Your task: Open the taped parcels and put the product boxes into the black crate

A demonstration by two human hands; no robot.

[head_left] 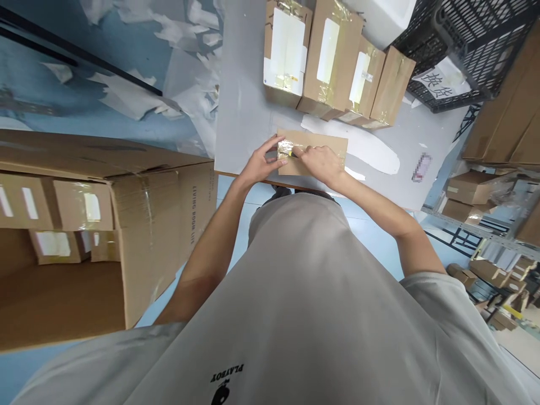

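Observation:
A small cardboard box lies at the near edge of the grey table, with shiny clear tape over its left end. My left hand grips that left end, thumb on the near side and fingers on the far side. In my closed right hand, above the middle of the box, is a small yellow and black utility knife. Its front end points left at the taped part; most of its handle is hidden under my fingers, and the blade is too small to make out.
Several taped cartons with white labels stand in a row beyond the box. White paper backing lies beside it. A black crate stands at far right. A large open carton holding boxes is at left. Paper scraps litter the floor.

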